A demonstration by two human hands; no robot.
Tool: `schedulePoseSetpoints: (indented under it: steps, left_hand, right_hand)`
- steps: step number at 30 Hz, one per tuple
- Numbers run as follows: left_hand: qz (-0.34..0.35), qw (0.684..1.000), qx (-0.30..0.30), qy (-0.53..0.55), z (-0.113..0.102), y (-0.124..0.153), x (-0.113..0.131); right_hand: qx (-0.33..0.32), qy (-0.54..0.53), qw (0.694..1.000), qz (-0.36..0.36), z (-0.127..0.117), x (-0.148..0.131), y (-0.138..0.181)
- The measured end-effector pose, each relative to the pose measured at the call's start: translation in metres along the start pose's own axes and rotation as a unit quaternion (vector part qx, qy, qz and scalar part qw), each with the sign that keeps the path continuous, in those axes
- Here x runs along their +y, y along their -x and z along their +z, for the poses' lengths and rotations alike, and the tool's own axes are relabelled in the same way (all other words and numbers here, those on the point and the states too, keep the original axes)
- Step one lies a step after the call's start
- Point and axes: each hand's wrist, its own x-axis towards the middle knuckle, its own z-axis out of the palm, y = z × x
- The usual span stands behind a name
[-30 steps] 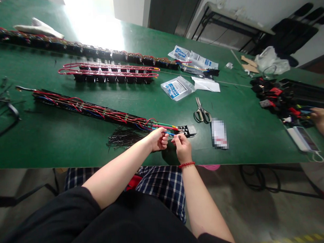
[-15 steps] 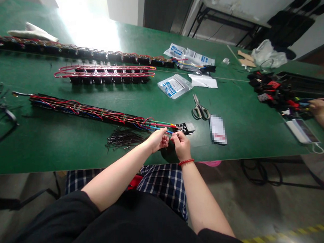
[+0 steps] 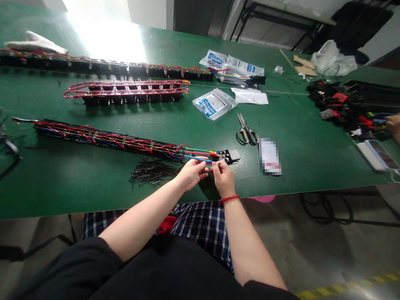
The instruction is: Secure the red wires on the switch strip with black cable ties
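Note:
A long black wiring harness (image 3: 120, 142) with red, blue and yellow wires lies across the green table in front of me. From its right end come a green wire (image 3: 200, 151), a red one and a blue wire (image 3: 197, 158). My left hand (image 3: 191, 173) pinches the blue wire between thumb and forefinger, its other fingers curled. Close beside it, my right hand (image 3: 224, 179) is closed at the end of that wire, its fingertips hiding the tip. Just beyond my right fingers sits a black connector block (image 3: 229, 156) with metal contacts.
Black cable ties (image 3: 152, 170) lie left of my hands. Scissors (image 3: 246, 131) and a white label (image 3: 269, 156) are to the right. Behind are a second black assembly (image 3: 134, 99), a longer harness (image 3: 117, 66) and plastic bags (image 3: 214, 104). Another person's hand (image 3: 399, 126) works at far right.
The view has shifted slightly. My left hand has drawn back a little, showing more of the blue wire. My right hand keeps nearly the same place by the connector block.

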Motion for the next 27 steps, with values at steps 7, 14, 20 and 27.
schedulePoseSetpoints:
  steps: [7,14,20,27]
  left_hand:
    - [0.042,0.999,0.029,-0.014,0.004,0.0,-0.008]
    - [0.074,0.993,0.094,-0.02,0.011,0.002,-0.009]
    - [0.046,0.985,0.016,-0.164,-0.001,0.006,-0.006]
    - [0.38,0.679,0.039,-0.627,-0.026,0.022,-0.007]
  right_hand:
    - [-0.011,0.006,1.0,-0.025,0.0,0.001,0.001]
    - [-0.014,0.063,0.996,-0.067,0.003,0.0,0.001]
    - [-0.036,0.039,0.997,-0.063,0.002,0.0,0.0]
    - [-0.034,0.042,0.997,-0.051,0.002,0.002,-0.001]
